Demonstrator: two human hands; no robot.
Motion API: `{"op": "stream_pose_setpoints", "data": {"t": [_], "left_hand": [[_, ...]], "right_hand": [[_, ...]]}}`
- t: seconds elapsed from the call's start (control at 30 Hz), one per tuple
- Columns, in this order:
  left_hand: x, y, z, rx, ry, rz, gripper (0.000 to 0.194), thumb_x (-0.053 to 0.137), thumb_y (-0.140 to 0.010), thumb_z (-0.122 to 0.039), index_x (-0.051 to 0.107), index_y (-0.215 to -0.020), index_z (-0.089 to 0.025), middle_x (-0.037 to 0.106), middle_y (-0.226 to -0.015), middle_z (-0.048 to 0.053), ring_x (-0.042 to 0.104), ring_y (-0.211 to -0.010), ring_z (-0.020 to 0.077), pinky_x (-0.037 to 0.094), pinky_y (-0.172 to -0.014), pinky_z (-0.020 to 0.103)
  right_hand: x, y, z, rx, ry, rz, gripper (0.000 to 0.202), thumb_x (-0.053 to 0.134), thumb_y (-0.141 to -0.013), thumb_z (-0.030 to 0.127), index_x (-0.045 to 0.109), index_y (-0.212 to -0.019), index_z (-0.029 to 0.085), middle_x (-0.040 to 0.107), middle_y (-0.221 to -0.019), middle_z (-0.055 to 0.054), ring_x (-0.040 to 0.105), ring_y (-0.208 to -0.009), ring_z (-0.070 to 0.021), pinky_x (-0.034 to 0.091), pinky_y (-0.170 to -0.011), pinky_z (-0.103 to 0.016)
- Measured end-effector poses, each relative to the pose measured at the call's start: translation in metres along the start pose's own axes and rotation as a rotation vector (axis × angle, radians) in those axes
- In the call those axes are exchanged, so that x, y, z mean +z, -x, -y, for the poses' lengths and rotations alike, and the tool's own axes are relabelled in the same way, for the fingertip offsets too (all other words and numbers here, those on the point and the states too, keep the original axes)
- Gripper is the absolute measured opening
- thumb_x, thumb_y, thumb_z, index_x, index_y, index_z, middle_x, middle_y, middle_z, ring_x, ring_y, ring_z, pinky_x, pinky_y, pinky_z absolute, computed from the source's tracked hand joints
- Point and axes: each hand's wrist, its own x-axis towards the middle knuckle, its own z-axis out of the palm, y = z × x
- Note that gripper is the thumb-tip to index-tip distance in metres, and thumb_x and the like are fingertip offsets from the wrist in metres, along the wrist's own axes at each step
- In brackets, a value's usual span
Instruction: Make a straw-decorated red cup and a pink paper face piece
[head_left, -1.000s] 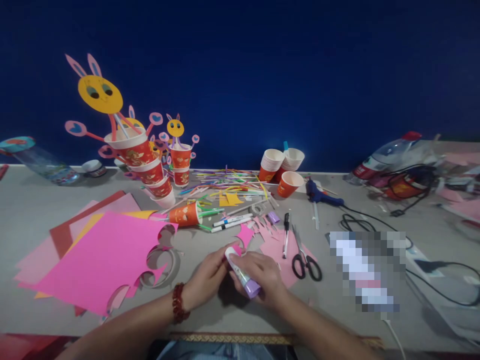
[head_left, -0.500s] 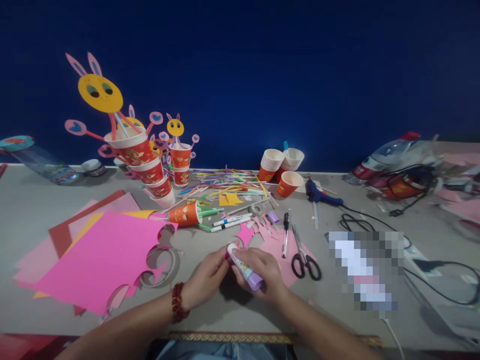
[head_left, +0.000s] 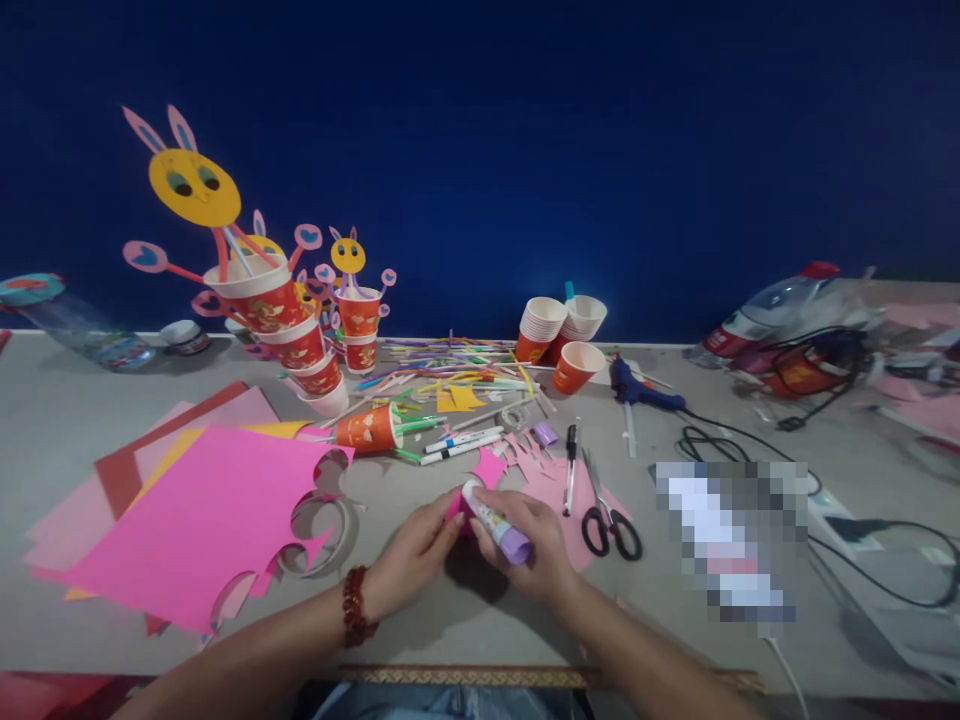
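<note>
My right hand (head_left: 536, 545) is closed round a glue stick (head_left: 496, 522) with a purple base, its white end tilted up and to the left. In my left hand (head_left: 416, 555) is a small magenta paper piece (head_left: 459, 502), pinched by the fingers and partly hidden. The glue stick's white end meets or hovers at this paper; I cannot tell which. A purple cap (head_left: 545, 433) lies apart, beyond the right hand. Beside that hand lie a light pink sheet (head_left: 581, 540), a black-capped pen (head_left: 571, 470) and black-handled scissors (head_left: 611, 520).
Coloured sheets (head_left: 195, 520) and a tape roll (head_left: 341, 540) lie left. Paper-cup figures (head_left: 274, 305) stand behind them. Several straws (head_left: 457, 352), stacked cups (head_left: 541, 330) and a blue glue gun (head_left: 646, 386) with a cable lie further back. A plastic bottle (head_left: 765, 310) leans at right.
The glue stick and my right hand have shifted slightly right. More of the magenta paper shows between the hands. My left hand has barely moved.
</note>
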Motion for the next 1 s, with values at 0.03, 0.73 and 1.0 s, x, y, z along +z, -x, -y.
{"op": "stream_pose_setpoints", "data": {"t": [0.03,0.73,1.0], "left_hand": [[0.0000,0.0000,0.0002,0.009,-0.001,0.000,0.043,0.041,-0.105,-0.039,0.055,-0.142,-0.022,0.064,-0.139,0.009,0.059,-0.127,0.0239,0.044,-0.112,0.038],[0.0005,0.0006,-0.0010,0.007,-0.026,-0.024,0.043,0.042,-0.105,-0.037,0.055,-0.142,-0.023,0.062,-0.142,0.009,0.058,-0.130,0.0241,0.043,-0.114,0.038],[0.0005,0.0011,0.0014,0.001,-0.011,-0.026,0.044,0.043,-0.104,-0.037,0.054,-0.144,-0.022,0.061,-0.143,0.010,0.057,-0.131,0.0254,0.043,-0.114,0.041]], "right_hand": [[-0.0003,-0.0002,0.0003,-0.014,-0.009,0.005,0.039,0.065,-0.088,0.017,0.062,-0.126,0.024,0.077,-0.094,-0.008,0.073,-0.076,-0.0205,0.059,-0.070,-0.030],[-0.0024,-0.0021,0.0006,0.014,0.007,-0.025,0.034,0.066,-0.088,0.017,0.063,-0.121,0.024,0.077,-0.092,-0.008,0.072,-0.073,-0.0203,0.058,-0.068,-0.030],[-0.0008,-0.0016,0.0019,-0.007,0.028,-0.011,0.036,0.065,-0.088,0.018,0.063,-0.123,0.024,0.075,-0.086,-0.006,0.070,-0.068,-0.0190,0.057,-0.063,-0.029]]}}
